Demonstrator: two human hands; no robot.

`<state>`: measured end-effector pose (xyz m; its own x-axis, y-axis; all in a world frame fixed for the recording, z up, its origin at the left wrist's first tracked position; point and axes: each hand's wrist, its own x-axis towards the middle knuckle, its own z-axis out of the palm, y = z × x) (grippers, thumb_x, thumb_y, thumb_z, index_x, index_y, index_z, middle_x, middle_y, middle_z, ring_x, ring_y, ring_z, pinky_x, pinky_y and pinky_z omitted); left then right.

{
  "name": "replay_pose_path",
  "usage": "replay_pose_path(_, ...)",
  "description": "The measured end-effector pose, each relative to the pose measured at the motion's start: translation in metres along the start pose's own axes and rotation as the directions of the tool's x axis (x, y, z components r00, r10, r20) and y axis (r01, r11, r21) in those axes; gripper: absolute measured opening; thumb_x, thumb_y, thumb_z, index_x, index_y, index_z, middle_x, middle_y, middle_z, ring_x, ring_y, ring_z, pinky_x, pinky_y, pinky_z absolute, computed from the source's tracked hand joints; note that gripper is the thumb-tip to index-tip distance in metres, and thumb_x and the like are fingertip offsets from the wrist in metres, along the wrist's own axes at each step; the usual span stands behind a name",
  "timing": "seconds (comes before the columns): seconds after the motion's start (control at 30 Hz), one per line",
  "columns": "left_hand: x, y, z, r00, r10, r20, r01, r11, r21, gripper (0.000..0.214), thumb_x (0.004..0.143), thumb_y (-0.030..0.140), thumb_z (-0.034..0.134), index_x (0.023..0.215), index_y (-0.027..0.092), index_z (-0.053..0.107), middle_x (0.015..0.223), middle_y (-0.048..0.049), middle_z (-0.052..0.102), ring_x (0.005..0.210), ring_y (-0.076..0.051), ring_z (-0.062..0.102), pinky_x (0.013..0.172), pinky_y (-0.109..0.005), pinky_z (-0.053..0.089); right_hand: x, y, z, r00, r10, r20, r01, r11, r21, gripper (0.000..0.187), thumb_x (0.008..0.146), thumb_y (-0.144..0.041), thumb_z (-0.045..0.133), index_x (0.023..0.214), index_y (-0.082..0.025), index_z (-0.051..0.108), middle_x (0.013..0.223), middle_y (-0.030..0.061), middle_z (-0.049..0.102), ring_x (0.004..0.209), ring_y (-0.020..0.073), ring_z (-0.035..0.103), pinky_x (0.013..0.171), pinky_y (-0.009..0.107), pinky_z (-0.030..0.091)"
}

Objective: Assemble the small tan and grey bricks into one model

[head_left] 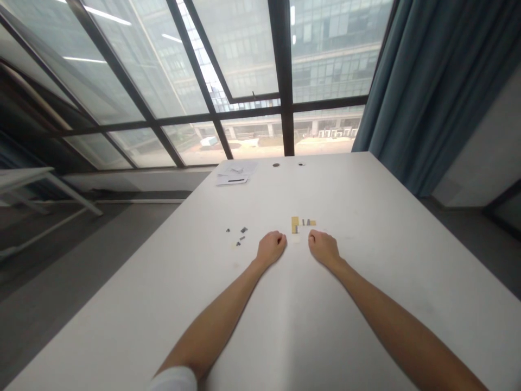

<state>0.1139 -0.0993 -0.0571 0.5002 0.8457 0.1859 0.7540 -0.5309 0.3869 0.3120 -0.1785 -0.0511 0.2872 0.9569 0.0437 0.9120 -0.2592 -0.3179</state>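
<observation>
Both my arms reach forward over a white table [366, 282]. My left hand [272, 247] rests on the tabletop with its fingers curled into a loose fist, nothing visible in it. My right hand [323, 245] lies a short way to its right, also curled closed, nothing seen inside. Just beyond and between the two hands sits a small flat build of tan, grey and white pieces [301, 225]. Neither hand touches it.
Several tiny dark loose pieces [239, 237] lie left of my left hand. Papers [235, 172] lie at the table's far left edge, two small dark round spots [288, 164] near the far edge. Windows stand behind, a blue curtain [431, 92] at right, another table [24, 179] far left.
</observation>
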Motion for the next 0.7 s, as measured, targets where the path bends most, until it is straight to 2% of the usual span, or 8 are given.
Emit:
replay_pose_path(0.13, 0.003, -0.003, -0.008, 0.999, -0.027, 0.045, 0.030, 0.997, -0.071, 0.034, 0.094, 0.031, 0.045, 0.074, 0.017, 0.069, 0.081, -0.0062, 0.068, 0.076, -0.018, 0.059, 0.071, -0.028, 0.042, 0.001, 0.001, 0.001, 1.000, 0.002, -0.009, -0.003, 1.000, -0.005, 0.032, 0.099, -0.027, 0.040, 0.097, -0.022, 0.071, 0.093, 0.0065, 0.074, 0.081, 0.0184, 0.064, 0.067, 0.027, 0.031)
replay_pose_path(0.27, 0.014, -0.015, -0.034, 0.994, 0.005, 0.111, 0.015, 0.985, -0.174, 0.023, 0.087, 0.024, 0.053, 0.088, 0.017, 0.075, 0.089, -0.0059, 0.072, 0.078, -0.017, 0.063, 0.075, -0.028, 0.047, 0.001, 0.002, 0.002, 1.000, -0.006, -0.015, 0.006, 1.000, 0.004, 0.032, 0.099, -0.027, 0.039, 0.095, -0.022, 0.071, 0.093, 0.0068, 0.074, 0.079, 0.0181, 0.063, 0.066, 0.028, 0.030)
replay_pose_path(0.4, 0.023, -0.051, -0.078, 0.999, 0.004, 0.050, 0.001, 0.995, -0.101, 0.025, 0.085, 0.029, 0.060, 0.101, 0.019, 0.077, 0.095, -0.0052, 0.073, 0.079, -0.017, 0.063, 0.079, -0.028, 0.050, 0.001, 0.003, 0.001, 1.000, -0.008, -0.009, 0.008, 1.000, 0.007, 0.033, 0.099, -0.026, 0.039, 0.097, -0.022, 0.071, 0.093, 0.0073, 0.074, 0.080, 0.0182, 0.063, 0.067, 0.027, 0.031)
replay_pose_path(0.5, 0.025, -0.088, -0.108, 0.991, -0.122, -0.050, 0.123, 0.992, 0.023, 0.025, 0.081, 0.028, 0.065, 0.102, 0.020, 0.077, 0.099, -0.0050, 0.073, 0.083, -0.019, 0.065, 0.084, -0.030, 0.050, 0.000, 0.002, 0.000, 1.000, -0.014, -0.016, 0.014, 1.000, 0.010, 0.033, 0.099, -0.026, 0.039, 0.097, -0.022, 0.071, 0.092, 0.0068, 0.074, 0.078, 0.0180, 0.063, 0.067, 0.027, 0.031)
replay_pose_path(0.6, 0.023, -0.118, -0.123, 0.973, -0.212, -0.090, 0.220, 0.971, 0.095, 0.021, 0.080, 0.024, 0.066, 0.096, 0.021, 0.078, 0.097, -0.0056, 0.074, 0.088, -0.022, 0.067, 0.087, -0.032, 0.051, 0.000, 0.002, 0.000, 1.000, -0.013, -0.019, 0.013, 1.000, 0.007, 0.033, 0.099, -0.026, 0.039, 0.095, -0.022, 0.071, 0.091, 0.0066, 0.074, 0.078, 0.0180, 0.063, 0.066, 0.027, 0.030)
replay_pose_path(0.7, 0.022, -0.133, -0.123, 0.965, -0.252, -0.070, 0.258, 0.960, 0.104, 0.020, 0.077, 0.020, 0.067, 0.093, 0.022, 0.078, 0.097, -0.0056, 0.075, 0.092, -0.023, 0.069, 0.088, -0.033, 0.052, 0.000, 0.002, 0.001, 1.000, -0.005, -0.022, 0.005, 1.000, -0.004, 0.033, 0.099, -0.026, 0.039, 0.094, -0.022, 0.071, 0.090, 0.0066, 0.074, 0.077, 0.0178, 0.063, 0.064, 0.028, 0.029)
